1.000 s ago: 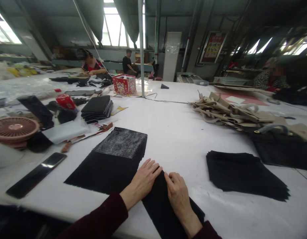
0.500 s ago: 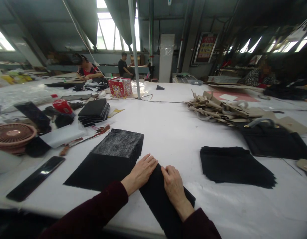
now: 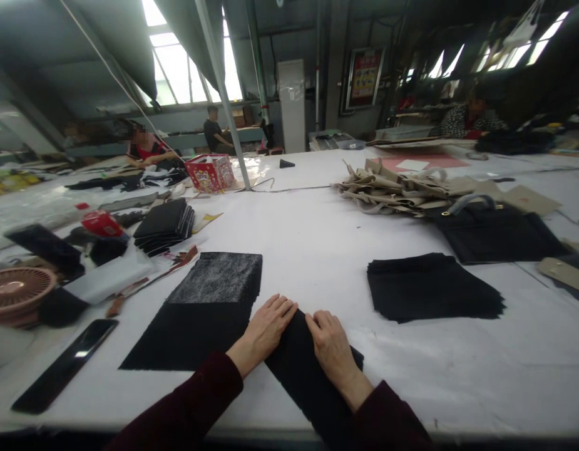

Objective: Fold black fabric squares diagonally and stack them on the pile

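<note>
A strip of black cloth (image 3: pixel 296 360) lies at the tabletop's (image 3: pixel 289 244) six o'clock side, under both hands. The left hand (image 3: pixel 266 330) rests on its upper end, fingers together; the right hand (image 3: pixel 335 351) sits just beside, fingers bent over it. Whether either grip pinches it, I cannot tell. From the strip, a grey-topped stack (image 3: pixel 195 332) lies at ten o'clock, a black pile (image 3: pixel 432 288) at two, a phone (image 3: pixel 66 363) at nine.
</note>
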Motion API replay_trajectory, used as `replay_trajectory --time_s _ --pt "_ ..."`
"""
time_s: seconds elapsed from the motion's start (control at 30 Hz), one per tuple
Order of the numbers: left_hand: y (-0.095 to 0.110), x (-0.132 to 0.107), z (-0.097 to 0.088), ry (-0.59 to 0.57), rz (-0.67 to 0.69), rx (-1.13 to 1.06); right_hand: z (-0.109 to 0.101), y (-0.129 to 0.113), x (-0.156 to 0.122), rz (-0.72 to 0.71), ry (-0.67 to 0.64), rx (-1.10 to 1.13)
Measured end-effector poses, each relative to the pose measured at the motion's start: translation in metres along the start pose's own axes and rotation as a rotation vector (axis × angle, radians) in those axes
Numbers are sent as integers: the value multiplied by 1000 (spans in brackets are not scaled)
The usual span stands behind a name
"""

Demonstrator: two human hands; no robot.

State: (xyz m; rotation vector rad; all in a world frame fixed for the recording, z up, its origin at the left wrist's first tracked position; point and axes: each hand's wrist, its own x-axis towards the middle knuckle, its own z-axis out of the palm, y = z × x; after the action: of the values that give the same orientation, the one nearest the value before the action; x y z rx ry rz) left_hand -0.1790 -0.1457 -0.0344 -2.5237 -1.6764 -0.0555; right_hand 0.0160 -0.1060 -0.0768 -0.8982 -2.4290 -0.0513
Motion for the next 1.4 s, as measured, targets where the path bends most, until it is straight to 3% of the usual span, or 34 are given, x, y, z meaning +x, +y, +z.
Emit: replay_trajectory --time_s 0.77,1.4 --pt "21 1 -1 -39 73 46 -29 10 -29 9 -77 6" --pt "42 10 -13 -77 165 16 -41 24 -51 -19 -56 25"
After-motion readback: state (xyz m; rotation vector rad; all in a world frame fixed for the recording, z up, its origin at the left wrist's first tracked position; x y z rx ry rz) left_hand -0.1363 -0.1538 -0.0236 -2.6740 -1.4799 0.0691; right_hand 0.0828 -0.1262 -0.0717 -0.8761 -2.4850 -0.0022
